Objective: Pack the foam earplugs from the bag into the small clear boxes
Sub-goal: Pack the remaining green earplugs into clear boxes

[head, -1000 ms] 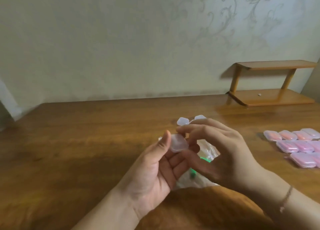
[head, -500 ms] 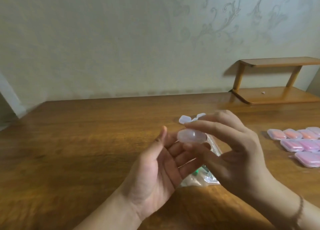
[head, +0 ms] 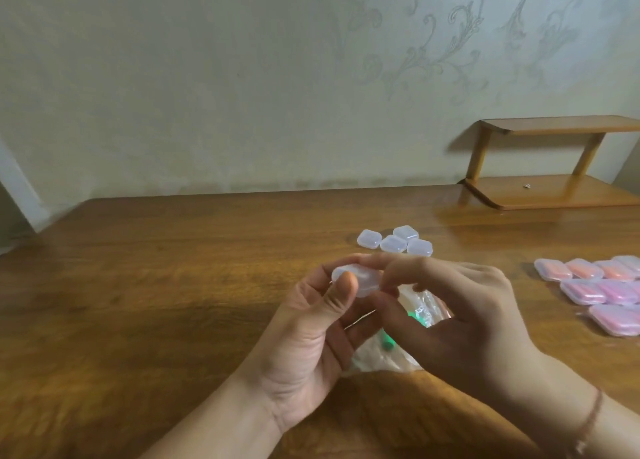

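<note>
The wooden tabletop (head: 173, 302) spreads beneath and around both hands. Beyond the right hand, at the far right against the wall, stands a small two-tier wooden shelf (head: 554, 192). To the right of the right hand lies a group of filled boxes (head: 602, 289) holding pink and orange earplugs, packed close together. Under the hands lies the crumpled clear bag (head: 391, 354), partly hidden by them, with green earplugs (head: 387, 343) showing through the plastic between the two palms. The left hand (head: 311, 341) is raised palm-up, its thumb pressed on the near face of a small clear box (head: 360, 280) and its fingers curled behind it. The right hand (head: 460, 320) comes in from the right, its forefinger and thumb pinching the right edge of the same box, which is held above the bag. Just beyond the fingertips, four empty clear boxes (head: 394, 243) sit in a cluster on the tabletop, three touching and one slightly to the left.
</note>
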